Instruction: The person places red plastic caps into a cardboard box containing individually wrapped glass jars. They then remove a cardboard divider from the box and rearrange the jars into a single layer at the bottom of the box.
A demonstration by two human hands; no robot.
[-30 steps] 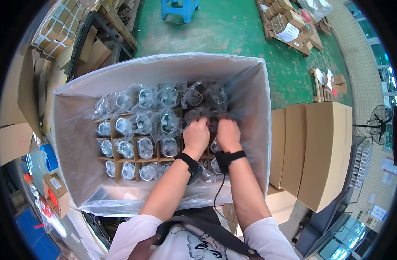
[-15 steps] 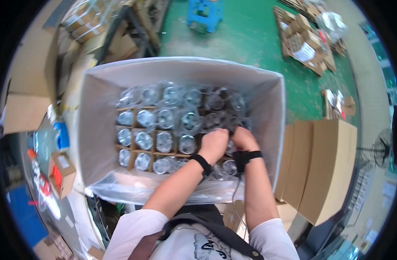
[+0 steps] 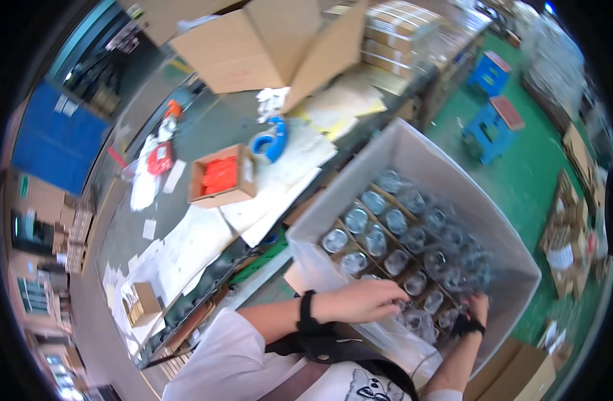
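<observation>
A big grey-lined carton (image 3: pixel 413 144) stands in front of me, with a clear plastic liner folded over its rim. Cardboard dividers inside hold several clear glass jars (image 3: pixel 377 240), each wrapped in plastic film. My left hand (image 3: pixel 363 301), with a black wrist strap, reaches over the near rim, its fingers closed on a wrapped jar (image 3: pixel 413 321) in the front row. My right hand (image 3: pixel 479 309), also strapped in black, is down among the jars at the near right corner. Its fingers are hidden.
To the left is a workbench (image 3: pixel 206 120) with an open small box of orange parts (image 3: pixel 221 175), a blue tape dispenser (image 3: pixel 272 142), white sheets and large brown cartons (image 3: pixel 266 40). Two blue stools (image 3: pixel 495 123) stand on the green floor beyond the carton.
My view has swung to the left, so the workbench fills the left side and the carton sits lower right. Both hands have stayed in the near rows of jars.
</observation>
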